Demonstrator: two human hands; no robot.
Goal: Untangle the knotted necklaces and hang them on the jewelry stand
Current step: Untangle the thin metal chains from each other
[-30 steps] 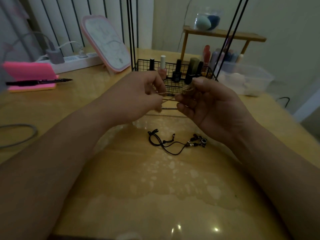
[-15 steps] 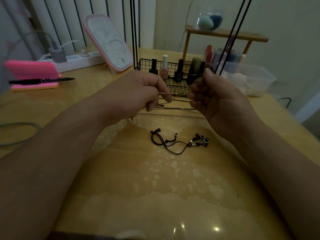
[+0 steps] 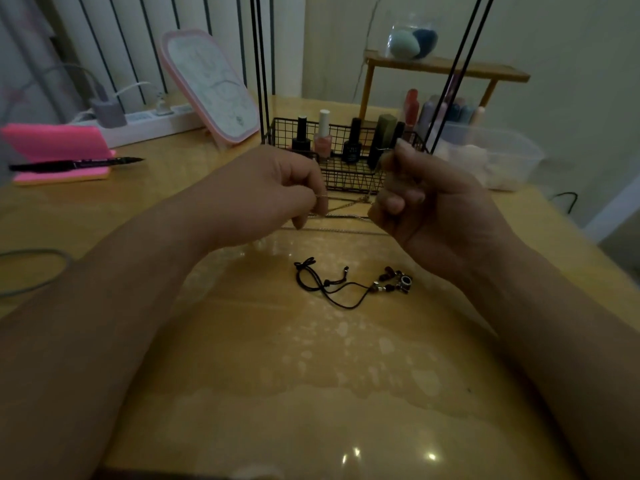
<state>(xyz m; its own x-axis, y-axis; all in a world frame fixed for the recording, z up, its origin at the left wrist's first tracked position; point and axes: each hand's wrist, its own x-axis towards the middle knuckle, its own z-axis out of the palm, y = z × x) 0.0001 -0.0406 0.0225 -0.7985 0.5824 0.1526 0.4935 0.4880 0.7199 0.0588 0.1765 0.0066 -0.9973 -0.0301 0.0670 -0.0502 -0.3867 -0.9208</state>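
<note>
A thin gold chain necklace stretches between my two hands above the table. My left hand pinches one end of it between thumb and fingers. My right hand has its fingers curled round the other end. A second fine chain lies on the table below the hands. Nearer to me lies a black cord necklace with dark beads and a metal ring. The black wire jewelry stand rises just behind my hands, with thin black rods going up out of view.
The stand's basket holds several nail polish bottles. A pink-rimmed mirror leans at back left beside a power strip. A pink notepad with a pen is at far left; a clear plastic box and wooden shelf at right.
My hands have drawn apart, pulling the gold chain out straighter between them. The right hand has curled more tightly. The black cord necklace has not moved.
</note>
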